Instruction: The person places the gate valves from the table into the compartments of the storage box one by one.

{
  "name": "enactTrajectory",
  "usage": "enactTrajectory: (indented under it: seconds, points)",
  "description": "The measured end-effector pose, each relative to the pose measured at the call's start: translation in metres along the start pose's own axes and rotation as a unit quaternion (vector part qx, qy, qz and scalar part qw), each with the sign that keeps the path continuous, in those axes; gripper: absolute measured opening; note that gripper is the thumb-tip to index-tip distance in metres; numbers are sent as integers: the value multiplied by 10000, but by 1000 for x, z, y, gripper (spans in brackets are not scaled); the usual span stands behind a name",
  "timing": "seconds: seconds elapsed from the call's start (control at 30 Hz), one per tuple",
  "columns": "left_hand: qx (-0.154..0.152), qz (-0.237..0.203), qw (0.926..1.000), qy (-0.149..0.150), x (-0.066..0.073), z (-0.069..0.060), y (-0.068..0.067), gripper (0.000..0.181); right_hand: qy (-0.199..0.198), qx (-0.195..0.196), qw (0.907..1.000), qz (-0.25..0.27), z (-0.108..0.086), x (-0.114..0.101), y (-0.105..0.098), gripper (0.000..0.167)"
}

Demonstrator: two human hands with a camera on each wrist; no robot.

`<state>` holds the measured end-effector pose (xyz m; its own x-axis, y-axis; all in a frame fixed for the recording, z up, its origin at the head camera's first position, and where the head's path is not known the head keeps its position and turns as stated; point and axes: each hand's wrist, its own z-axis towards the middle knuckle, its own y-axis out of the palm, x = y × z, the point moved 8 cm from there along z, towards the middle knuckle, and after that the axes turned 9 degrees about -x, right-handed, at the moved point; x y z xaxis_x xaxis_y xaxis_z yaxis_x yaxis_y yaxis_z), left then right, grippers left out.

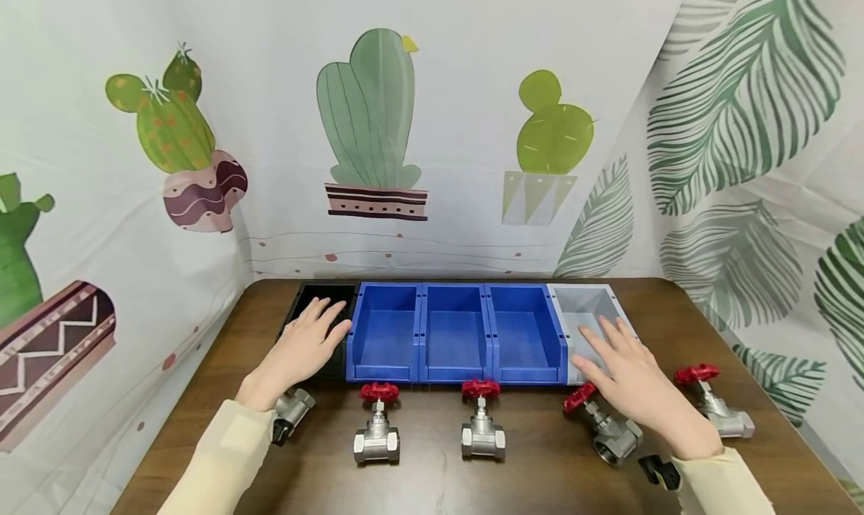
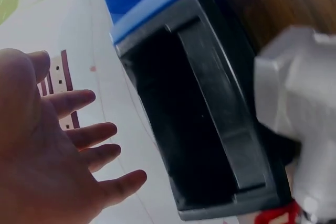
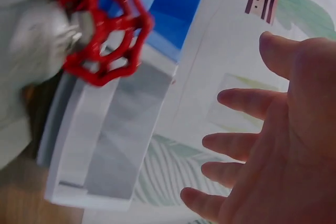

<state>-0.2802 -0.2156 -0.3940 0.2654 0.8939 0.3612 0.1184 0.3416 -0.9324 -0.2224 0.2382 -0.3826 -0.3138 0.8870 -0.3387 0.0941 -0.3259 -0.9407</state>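
My left hand (image 1: pixel 307 348) is spread with straight fingers over the black bin (image 1: pixel 331 294) at the row's left end, and it holds nothing. In the left wrist view that bin looks bare inside. My right hand (image 1: pixel 624 376) hovers over the grey bin (image 1: pixel 587 294) at the right end, fingers apart and nothing in them. A steel gate valve (image 1: pixel 613 434) with a red handwheel lies just beside the right hand. Beyond that wrist is another valve (image 1: pixel 722 410). Under the left wrist a further valve (image 1: pixel 295 408) is partly hidden, its handwheel covered.
Between the end bins stand three blue bins (image 1: pixel 455 335). Two valves, one on the left (image 1: pixel 377 432) and one near the centre (image 1: pixel 482 429), lie before them on the wooden table (image 1: pixel 432 481). A cloth (image 1: pixel 466 125) printed with cacti and leaves hangs behind.
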Motion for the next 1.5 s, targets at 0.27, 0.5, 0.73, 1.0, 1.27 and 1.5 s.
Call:
enactTrajectory:
  seconds: [0.27,0.5,0.73,1.0,1.27,1.5]
  points:
    - [855,372,9953,262,-19,1,-15,52,32,56,10000,26,-16,27,-2,60]
    - [1018,413,9937,230,-36,2,-25,49,136,262,9993,234,-35,60,-3,59]
    - [875,292,9957,54,-57,6,-26,48,359,326,9978,452,-47,91,-4,55]
    - [530,580,9967,-192,-81,14,-24,52,737,397,9959,349,-62,135,-22,56]
    - [137,1174,9925,-314,-89,22,-24,47,1189,-198,9916,469,-63,174,-22,65]
    - [-260,1299,9897,-541,-99,28,-24,38,1419,-613,9855,697,-58,189,-17,67]
